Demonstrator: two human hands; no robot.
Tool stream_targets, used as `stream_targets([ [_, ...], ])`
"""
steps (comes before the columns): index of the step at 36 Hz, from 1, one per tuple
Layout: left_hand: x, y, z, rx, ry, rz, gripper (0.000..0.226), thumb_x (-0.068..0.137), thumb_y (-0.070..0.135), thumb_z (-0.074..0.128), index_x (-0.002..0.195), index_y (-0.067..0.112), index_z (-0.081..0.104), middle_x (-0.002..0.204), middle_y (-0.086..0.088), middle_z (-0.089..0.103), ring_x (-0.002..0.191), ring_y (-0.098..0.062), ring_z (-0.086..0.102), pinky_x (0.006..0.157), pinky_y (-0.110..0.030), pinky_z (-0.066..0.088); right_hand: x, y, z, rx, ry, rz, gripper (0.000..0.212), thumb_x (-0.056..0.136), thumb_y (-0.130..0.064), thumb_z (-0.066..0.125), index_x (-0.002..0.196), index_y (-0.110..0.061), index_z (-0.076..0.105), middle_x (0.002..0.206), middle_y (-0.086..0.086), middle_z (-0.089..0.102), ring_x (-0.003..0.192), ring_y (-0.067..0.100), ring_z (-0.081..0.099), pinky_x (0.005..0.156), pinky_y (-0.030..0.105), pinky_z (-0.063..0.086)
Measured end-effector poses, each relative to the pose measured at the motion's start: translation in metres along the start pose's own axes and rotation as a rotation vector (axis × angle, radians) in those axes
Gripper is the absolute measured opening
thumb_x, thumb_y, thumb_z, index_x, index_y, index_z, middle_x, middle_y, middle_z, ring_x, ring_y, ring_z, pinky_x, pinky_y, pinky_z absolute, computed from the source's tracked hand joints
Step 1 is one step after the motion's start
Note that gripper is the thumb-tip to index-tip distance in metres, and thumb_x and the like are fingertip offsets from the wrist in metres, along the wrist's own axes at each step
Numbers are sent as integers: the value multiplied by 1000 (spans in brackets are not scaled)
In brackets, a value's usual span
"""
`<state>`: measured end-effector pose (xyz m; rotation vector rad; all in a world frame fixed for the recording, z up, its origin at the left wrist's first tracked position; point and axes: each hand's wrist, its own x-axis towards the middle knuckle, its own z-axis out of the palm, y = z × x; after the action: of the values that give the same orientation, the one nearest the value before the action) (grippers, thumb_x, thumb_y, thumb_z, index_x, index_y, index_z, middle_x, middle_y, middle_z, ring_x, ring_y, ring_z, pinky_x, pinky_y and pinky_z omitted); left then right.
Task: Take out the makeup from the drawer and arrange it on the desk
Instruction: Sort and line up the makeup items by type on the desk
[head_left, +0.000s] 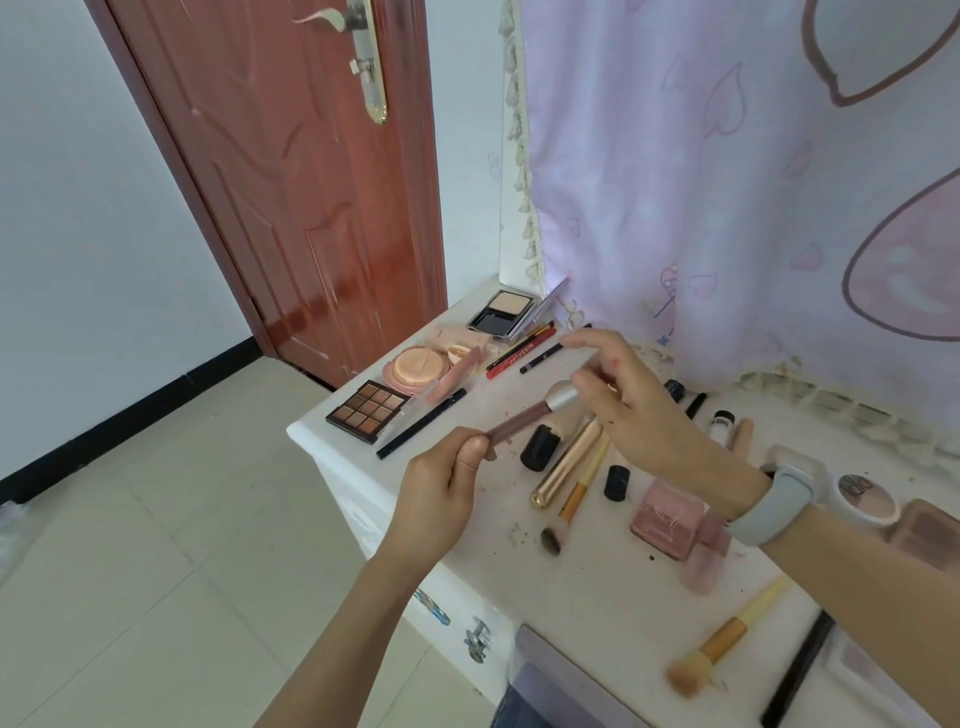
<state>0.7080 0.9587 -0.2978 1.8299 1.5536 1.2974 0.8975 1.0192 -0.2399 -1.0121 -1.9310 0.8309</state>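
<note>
Brush: long mauve-handled makeup brush with silver ferrule (524, 413), which we hold above the white desk top (597, 582).
Left hand (441, 493): our fingers closed around the handle's lower end.
Right hand (631, 402): our thumb and fingers pinch the bristle end; index finger extended.
Desk items: brown nine-pan eyeshadow palette (368, 410) near the left edge; gold tube (566, 464) beneath the brush.

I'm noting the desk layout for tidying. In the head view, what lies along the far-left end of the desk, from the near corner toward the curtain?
Eyeshadow palette → round powder puff → open powder compact, which sits nearest the curtain.
</note>
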Motion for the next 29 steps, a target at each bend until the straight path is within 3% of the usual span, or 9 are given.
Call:
stream_targets([
  [4, 0, -6, -5, 80, 6, 22, 48, 97, 45, 30, 90, 11, 63, 72, -12, 63, 62, -28, 55, 59, -41, 45, 1, -3, -4, 47, -173, 120, 29, 96, -11, 43, 117, -29, 50, 93, 1, 50, 72, 7, 52, 65, 9, 43],
  [7, -3, -8, -5, 143, 23, 57, 41, 94, 39, 35, 91, 10, 64, 68, -6, 63, 56, -24, 53, 54, -40, 46, 3, -1, 2, 2, -165, 268, 34, 98, -34, 38, 101, -11, 63, 59, -3, 59, 47, 6, 49, 50, 12, 40],
  [9, -3, -10, -4, 182, 21, 62, 39, 94, 38, 37, 93, 10, 64, 70, -4, 64, 58, -23, 55, 54, -40, 48, 3, 2, 5, -41, -92, 285, 41, 99, -32, 38, 90, -4, 66, 42, -8, 50, 36, 3, 40, 45, 11, 34],
  [12, -4, -10, -5, 149, 8, 34, 50, 96, 50, 32, 94, 11, 63, 72, -6, 65, 60, -24, 57, 58, -42, 49, 0, -2, 6, -39, -69, 197, 18, 97, -15, 43, 95, -18, 61, 64, -2, 53, 50, 6, 42, 49, 13, 36],
  [15, -5, -14, -8, 121, 19, 6, 64, 91, 60, 22, 94, 12, 63, 75, -6, 66, 67, -25, 61, 63, -41, 51, -1, -2, 3, 26, -136, 205, 23, 92, -4, 48, 99, -24, 55, 87, -3, 52, 54, -1, 46, 52, 11, 39],
  [17, -4, -16, -9, 139, 19, 4, 52, 95, 50, 28, 94, 12, 64, 75, -5, 66, 68, -25, 61, 64, -43, 51, 1, -4, 2, 78, -139, 277, 12, 95, -14, 48, 99, -17, 58, 78, -5, 57, 46, -1, 45, 44, 10, 36],
  [21, -5, -17, -9, 188, -13, 8, 39, 92, 40, 37, 95, 12, 64, 74, -4, 65, 65, -25, 59, 61, -43, 50, 4, 0, 4, -29, -109, 337, 34, 98, -29, 43, 93, -5, 66, 46, -7, 50, 36, 2, 38, 42, 13, 33],
  [26, -8, -19, -12, 138, -24, -29, 42, 94, 43, 34, 93, 12, 63, 73, -6, 65, 62, -23, 55, 59, -39, 48, -2, -2, 5, 35, -86, 213, 15, 94, -3, 47, 100, -9, 59, 71, -7, 47, 41, -2, 41, 43, 8, 32],
  [29, -8, -21, -15, 123, -21, -32, 41, 90, 44, 33, 90, 15, 63, 71, -4, 64, 56, -15, 49, 55, -32, 42, -4, -5, 3, 98, -127, 257, 18, 96, -14, 46, 110, -14, 57, 79, -3, 53, 41, -1, 40, 41, 8, 31],
])
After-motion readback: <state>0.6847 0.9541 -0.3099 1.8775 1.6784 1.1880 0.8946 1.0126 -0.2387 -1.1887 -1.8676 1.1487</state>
